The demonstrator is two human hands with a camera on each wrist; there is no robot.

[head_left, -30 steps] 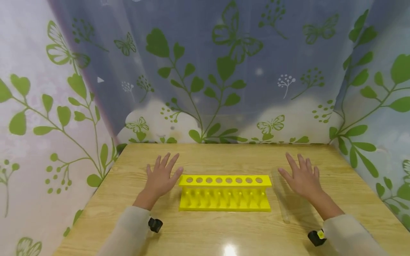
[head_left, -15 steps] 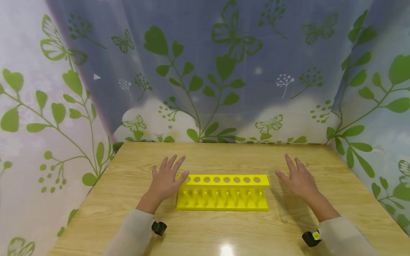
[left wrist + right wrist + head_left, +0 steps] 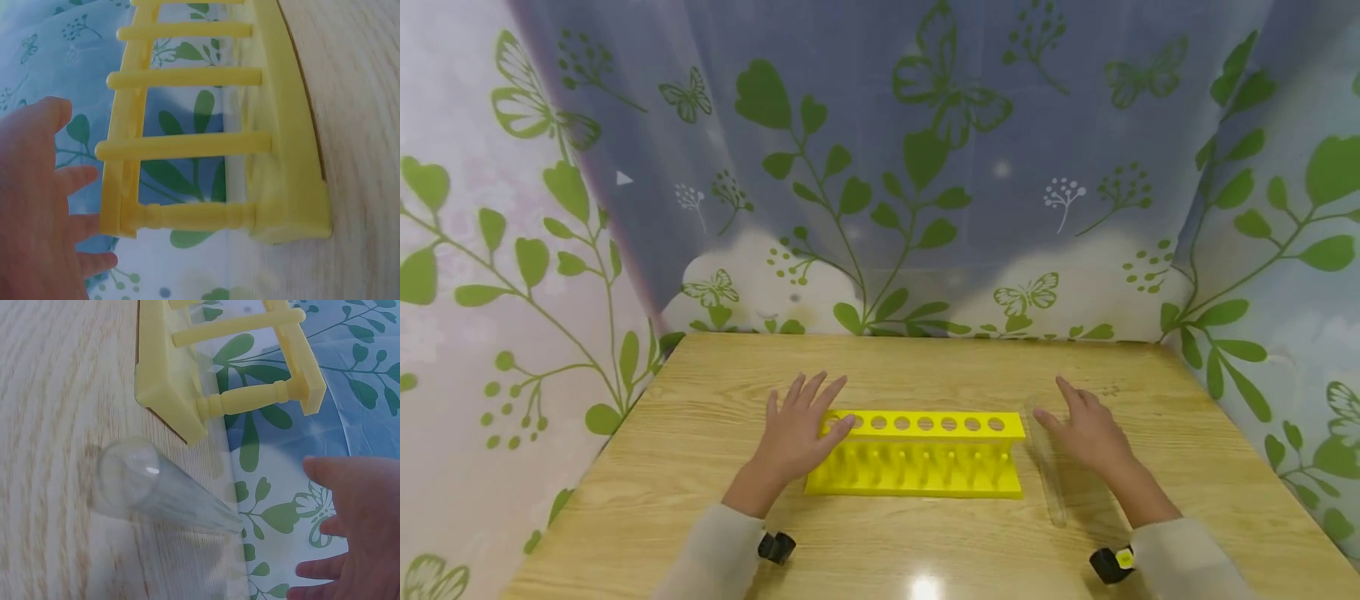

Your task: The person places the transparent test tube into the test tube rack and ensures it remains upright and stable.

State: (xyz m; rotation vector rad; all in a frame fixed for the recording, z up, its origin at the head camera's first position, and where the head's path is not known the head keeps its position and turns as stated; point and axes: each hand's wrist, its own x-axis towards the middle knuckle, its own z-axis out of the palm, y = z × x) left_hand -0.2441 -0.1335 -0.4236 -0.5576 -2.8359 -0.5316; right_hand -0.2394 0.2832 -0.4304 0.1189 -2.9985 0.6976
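My left hand (image 3: 795,433) lay spread, fingers (image 3: 837,432) touching the rigid yellow rack (image 3: 917,454). My right hand (image 3: 1086,432), fingers loosely extended and holding nothing, hovered beside the clear test tube (image 3: 1047,467) on the surface (image 3: 917,542). I judged the tube light, slippery, fragile and prone to rolling, best pinched mid-length.

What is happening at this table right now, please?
A person sits at a wooden table with both hands low over it. The left hand, fingers spread, has its fingertips at the left end of an empty yellow test tube rack. The right hand is open, reaching for a clear glass test tube that lies on the table just right of the rack. Nothing is in either hand's grip.
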